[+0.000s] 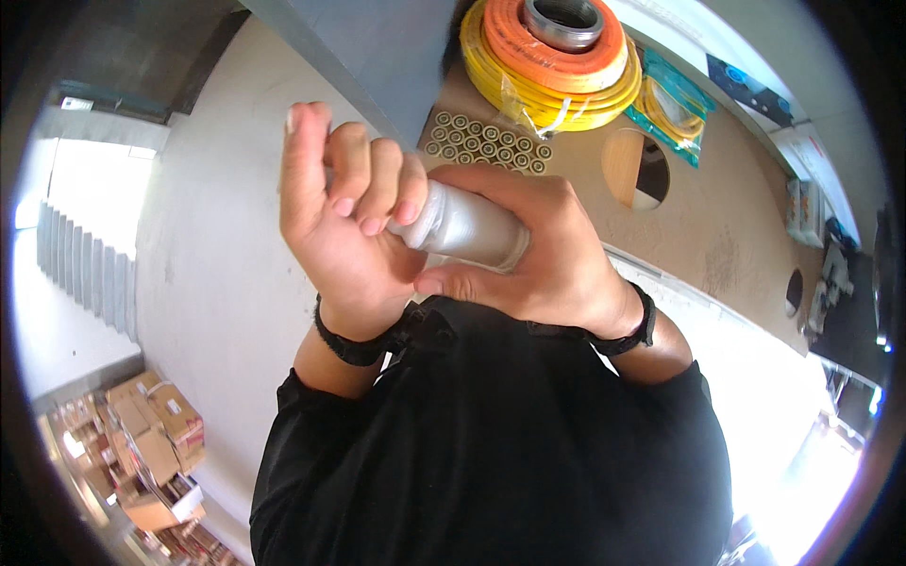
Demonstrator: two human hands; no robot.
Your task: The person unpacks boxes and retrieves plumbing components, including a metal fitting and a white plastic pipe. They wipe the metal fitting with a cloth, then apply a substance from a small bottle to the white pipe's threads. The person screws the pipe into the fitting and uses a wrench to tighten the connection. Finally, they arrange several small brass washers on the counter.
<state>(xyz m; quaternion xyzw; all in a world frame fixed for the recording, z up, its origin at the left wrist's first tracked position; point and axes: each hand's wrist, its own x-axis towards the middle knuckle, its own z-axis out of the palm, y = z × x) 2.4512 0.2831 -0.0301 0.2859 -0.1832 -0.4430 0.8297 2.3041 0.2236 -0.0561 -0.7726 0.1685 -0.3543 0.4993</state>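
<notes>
Both hands are raised close to the camera, together around a silvery grey cylinder [464,226] that lies roughly level between them. My left hand [342,215] curls over its left end, fingers folded down on it. My right hand [528,247] wraps the right part, thumb underneath. Each wrist wears a black band, and black sleeves fill the lower picture. The left end of the cylinder is hidden under my left fingers.
Behind the hands lies a brown board [717,208] with round holes, rows of small metal rings [486,141], stacked yellow and orange coils [552,61] around a metal ring, and bagged yellow cable [672,106]. Cardboard boxes [151,443] sit lower left.
</notes>
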